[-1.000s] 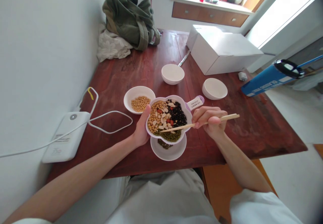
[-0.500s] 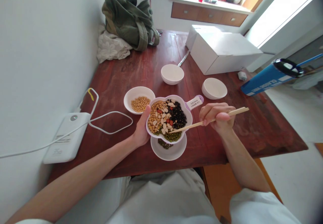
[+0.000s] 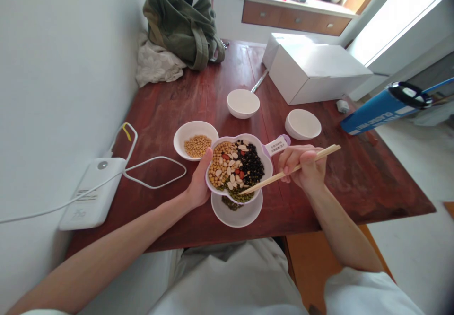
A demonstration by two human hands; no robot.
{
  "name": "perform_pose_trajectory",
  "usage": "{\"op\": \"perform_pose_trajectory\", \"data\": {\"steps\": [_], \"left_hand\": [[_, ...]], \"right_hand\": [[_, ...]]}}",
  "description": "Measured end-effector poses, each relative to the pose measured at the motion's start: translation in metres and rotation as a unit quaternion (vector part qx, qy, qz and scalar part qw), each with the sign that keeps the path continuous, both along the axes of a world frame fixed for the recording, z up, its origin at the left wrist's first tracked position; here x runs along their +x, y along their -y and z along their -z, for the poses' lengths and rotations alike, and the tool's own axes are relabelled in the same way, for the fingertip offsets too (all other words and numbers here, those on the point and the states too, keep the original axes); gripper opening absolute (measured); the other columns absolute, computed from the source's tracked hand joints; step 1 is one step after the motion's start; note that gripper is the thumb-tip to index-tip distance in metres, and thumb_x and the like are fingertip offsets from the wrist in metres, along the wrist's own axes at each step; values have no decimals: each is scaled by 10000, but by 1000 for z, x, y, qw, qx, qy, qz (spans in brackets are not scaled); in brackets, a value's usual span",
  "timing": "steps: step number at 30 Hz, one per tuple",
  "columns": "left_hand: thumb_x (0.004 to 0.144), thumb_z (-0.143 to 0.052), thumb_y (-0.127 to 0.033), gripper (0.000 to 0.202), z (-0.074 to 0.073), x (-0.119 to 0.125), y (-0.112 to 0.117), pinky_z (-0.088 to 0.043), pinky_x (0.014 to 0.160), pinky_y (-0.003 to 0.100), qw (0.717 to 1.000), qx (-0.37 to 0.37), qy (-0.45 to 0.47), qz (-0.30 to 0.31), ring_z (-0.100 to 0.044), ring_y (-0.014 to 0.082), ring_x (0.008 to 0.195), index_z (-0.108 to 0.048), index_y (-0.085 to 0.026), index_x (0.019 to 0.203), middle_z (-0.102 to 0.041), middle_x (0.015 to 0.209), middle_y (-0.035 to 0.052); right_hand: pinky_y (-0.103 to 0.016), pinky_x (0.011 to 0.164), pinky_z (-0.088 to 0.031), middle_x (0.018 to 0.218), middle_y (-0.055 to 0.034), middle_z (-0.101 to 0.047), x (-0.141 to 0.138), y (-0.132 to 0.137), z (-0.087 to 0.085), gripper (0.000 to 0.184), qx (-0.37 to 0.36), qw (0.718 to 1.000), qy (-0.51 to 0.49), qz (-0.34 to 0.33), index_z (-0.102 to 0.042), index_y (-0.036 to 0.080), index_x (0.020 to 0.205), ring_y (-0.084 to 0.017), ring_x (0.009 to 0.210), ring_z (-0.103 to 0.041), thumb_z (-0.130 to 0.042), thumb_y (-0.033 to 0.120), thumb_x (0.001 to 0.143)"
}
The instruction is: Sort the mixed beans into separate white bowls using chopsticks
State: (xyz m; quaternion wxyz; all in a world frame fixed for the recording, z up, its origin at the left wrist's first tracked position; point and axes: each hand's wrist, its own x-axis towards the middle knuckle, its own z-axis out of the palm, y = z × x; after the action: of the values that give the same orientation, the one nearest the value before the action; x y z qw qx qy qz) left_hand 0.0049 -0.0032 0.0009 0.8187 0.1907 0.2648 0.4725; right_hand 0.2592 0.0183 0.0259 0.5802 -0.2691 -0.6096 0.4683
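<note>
Nearest, the left hand (image 3: 199, 182) is spread narrowly around the side of a white, flower-shaped dish with a lilac rim (image 3: 270, 168), the thumb upright against the rim and the palm supporting the dish from the left. The right hand (image 3: 304, 166) is closed in a narrow pinch on a pair of pale wooden chopsticks (image 3: 283, 175), their tips lying over the dish near its lower edge. The dish is tilted slightly and sits over a round white saucer (image 3: 237, 218), with a small heap of green mung beans (image 3: 230, 204) on the saucer beneath its edge. Inside the dish: yellow soybeans (image 3: 217, 168), black beans (image 3: 252, 166), green mung beans (image 3: 238, 196), pale sliced nuts (image 3: 230, 163) and a few red beans (image 3: 241, 174). A short lilac handle with a white label (image 3: 278, 145) projects toward the upper right. Just left of the dish, a round white bowl (image 3: 184, 133) holds yellow soybeans (image 3: 197, 146). All stand on a dark red wooden table (image 3: 372, 182). Left, a white rectangular power bank (image 3: 92, 196) with a white cable (image 3: 156, 161). Beyond, two round white bowls (image 3: 243, 103) (image 3: 302, 124), a white cardboard box (image 3: 315, 74) and a blue bottle (image 3: 385, 109). Farthest, an olive-green fabric bag (image 3: 180, 29) on a pale cloth (image 3: 156, 62), and brown wooden drawers (image 3: 296, 21)
</note>
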Motion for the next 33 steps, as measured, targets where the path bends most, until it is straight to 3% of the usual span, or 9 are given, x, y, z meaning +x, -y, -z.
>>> {"op": "perform_pose_trajectory", "data": {"steps": [13,18,22,28,33], "left_hand": [[1054,-629,-615,713,-1,2,1,-442,1322,588,1000,-2,25,-19,-624,416,1509,-571,-224,1647,-733,1540,133],[1044,-656,-594,697,-1,3,1,-437,1327,585,1000,9,19,-22,-614,418,1518,-585,-224,1631,-745,1524,121],[1042,-660,-581,678,-1,4,1,-435,1331,578,999,4,20,-27,-615,416,1519,-603,-221,1614,-750,1516,119],[1031,-661,-578,635,-1,5,3,-453,1312,599,1000,-2,5,-31,-613,424,1516,-656,-228,1560,-763,1495,109],[1004,-702,-584,666,-2,4,3,-431,1326,610,999,8,4,-33,-591,440,1533,-663,-207,1551,-761,1496,121]], "right_hand": [[-211,249,-386,556,-31,-671,2,-1,0,606,-20,999,-42,9,-787,208,623,-111,340,-569,-669,604,1066],[-235,294,-426,605,-69,-724,7,1,-1,596,40,999,8,8,-808,182,655,-131,384,-605,-648,555,1091],[-238,319,-450,646,-81,-759,8,4,-2,573,39,998,53,-9,-834,191,688,-135,409,-629,-654,563,1086],[-226,271,-399,601,-58,-721,5,1,-1,582,17,999,0,-45,-812,193,679,-127,367,-604,-626,543,1105],[-224,266,-401,593,-53,-704,5,1,-2,588,21,999,-21,-12,-810,189,672,-123,370,-597,-632,550,1100]]}}
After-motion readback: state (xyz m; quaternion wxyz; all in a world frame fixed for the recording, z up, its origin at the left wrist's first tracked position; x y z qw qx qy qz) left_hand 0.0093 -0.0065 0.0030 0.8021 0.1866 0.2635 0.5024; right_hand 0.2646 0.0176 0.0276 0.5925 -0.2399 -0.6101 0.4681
